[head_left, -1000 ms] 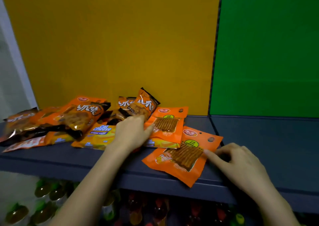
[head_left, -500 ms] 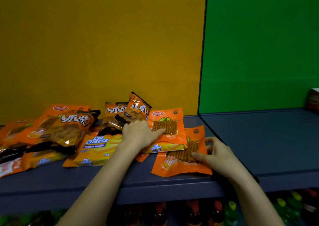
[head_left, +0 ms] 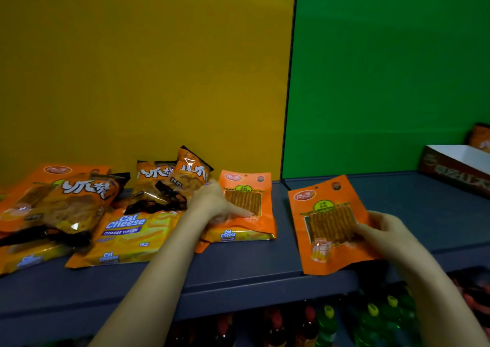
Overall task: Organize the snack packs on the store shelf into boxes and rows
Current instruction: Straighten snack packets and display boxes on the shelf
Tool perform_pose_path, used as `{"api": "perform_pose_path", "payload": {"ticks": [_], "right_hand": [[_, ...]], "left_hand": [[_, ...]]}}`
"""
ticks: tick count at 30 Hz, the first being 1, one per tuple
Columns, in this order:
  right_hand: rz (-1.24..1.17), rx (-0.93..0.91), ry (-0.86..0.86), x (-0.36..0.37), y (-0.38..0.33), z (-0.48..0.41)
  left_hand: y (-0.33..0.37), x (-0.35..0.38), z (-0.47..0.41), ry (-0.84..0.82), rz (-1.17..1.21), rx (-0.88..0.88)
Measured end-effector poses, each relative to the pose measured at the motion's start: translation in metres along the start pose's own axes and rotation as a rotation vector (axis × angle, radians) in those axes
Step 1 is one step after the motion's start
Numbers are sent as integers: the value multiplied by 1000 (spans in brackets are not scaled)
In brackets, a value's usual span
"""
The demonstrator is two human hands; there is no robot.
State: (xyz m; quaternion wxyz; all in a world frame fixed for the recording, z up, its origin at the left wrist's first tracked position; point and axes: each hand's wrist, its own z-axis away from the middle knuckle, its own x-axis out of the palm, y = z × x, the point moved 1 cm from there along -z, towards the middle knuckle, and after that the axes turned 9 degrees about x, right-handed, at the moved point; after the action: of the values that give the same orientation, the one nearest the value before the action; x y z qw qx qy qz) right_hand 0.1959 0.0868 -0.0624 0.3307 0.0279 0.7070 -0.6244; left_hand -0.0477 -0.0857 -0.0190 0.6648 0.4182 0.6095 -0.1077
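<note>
My right hand (head_left: 381, 234) grips an orange snack-stick pack (head_left: 327, 222) by its right edge and holds it above the front of the grey shelf (head_left: 265, 272). My left hand (head_left: 214, 203) rests on a second orange stick pack (head_left: 248, 200), thumb over its clear window. That pack lies on a yellow Cal Cheese wafer pack (head_left: 238, 234). To the left lie another Cal Cheese pack (head_left: 127, 236), two small orange-and-black chip bags (head_left: 169, 184) and a large chip bag (head_left: 69, 200).
An open display box (head_left: 456, 167) with a white inside stands at the back right of the shelf, with an orange box behind it. A yellow back panel and a green one rise behind. Bottles (head_left: 328, 322) fill the shelf below.
My right hand has lifted its orange stick pack off the pile and carried it to the right. My left hand stays on the other stick pack. The view has shifted right, revealing the box.
</note>
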Motion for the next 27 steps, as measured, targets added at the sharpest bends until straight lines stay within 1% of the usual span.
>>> {"api": "perform_pose_path", "payload": {"ticks": [6,10,14,17,21,24,27], "right_hand": [[-166,-21,63,-3,-2,10],[-268,23,21,1,3,16],[-364,50,-6,1,5,22],[-528,96,-66,-2,6,26],[-774,193,-179,-9,8,33],[-958,204,-209,-21,14,37],[-1039,204,-178,-42,22,41]], "left_hand": [[12,-4,-6,-50,146,-36],[13,-2,-9,-18,298,-53],[11,-3,-7,23,451,-19],[9,-2,-5,-3,681,37],[10,-2,-4,-123,939,33],[27,-3,0,-183,993,72],[56,2,2,-167,1062,134]]}}
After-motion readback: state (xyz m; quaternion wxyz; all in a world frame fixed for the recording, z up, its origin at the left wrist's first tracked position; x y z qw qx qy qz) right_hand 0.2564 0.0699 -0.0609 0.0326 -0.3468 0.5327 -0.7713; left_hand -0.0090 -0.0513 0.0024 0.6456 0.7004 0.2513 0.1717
